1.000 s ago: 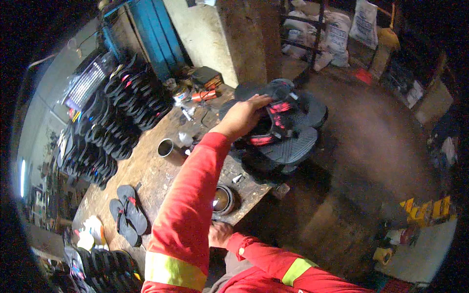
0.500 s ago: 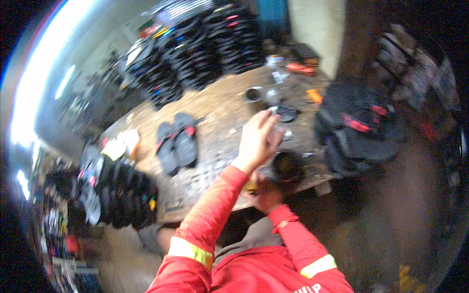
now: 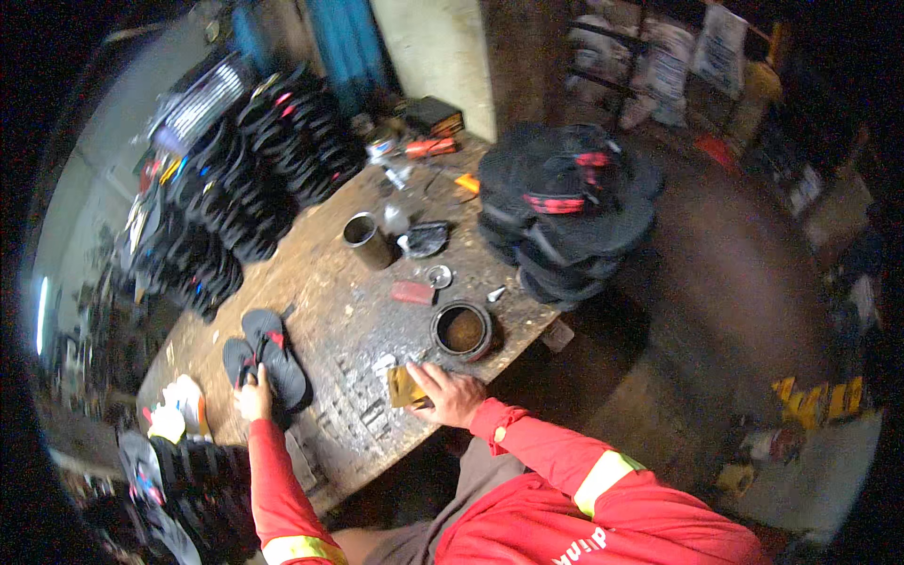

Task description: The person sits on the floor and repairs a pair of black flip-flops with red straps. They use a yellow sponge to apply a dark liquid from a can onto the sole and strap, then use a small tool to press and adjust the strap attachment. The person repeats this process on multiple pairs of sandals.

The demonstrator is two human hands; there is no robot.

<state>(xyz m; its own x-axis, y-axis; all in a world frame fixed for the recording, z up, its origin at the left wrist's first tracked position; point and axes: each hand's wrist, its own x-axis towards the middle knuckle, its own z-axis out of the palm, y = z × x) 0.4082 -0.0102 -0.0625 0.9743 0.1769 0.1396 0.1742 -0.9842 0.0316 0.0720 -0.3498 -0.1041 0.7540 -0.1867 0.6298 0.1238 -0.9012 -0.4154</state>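
Note:
A pair of black flip-flops (image 3: 268, 350) lies on the worn wooden workbench (image 3: 330, 311) near its left end. My left hand (image 3: 252, 395) is stretched out to the pair's heel end and grips it. My right hand (image 3: 454, 394) sits at the bench's near edge, fingers closed on a small yellow-brown pad (image 3: 405, 386). Just beyond that hand stands an open round tin of brown glue (image 3: 461, 330).
A tall stack of black flip-flops with red straps (image 3: 565, 212) stands on the bench's right end. Rows of black flip-flops (image 3: 273, 160) line the far left side. A metal cup (image 3: 365, 240), a red block (image 3: 412, 293) and small tools lie mid-bench. More sandals (image 3: 193, 480) are piled below left.
My left hand has left the flip-flop stack on the right, crossed the bench and taken the pair at the left end. My right hand has come up onto the bench edge.

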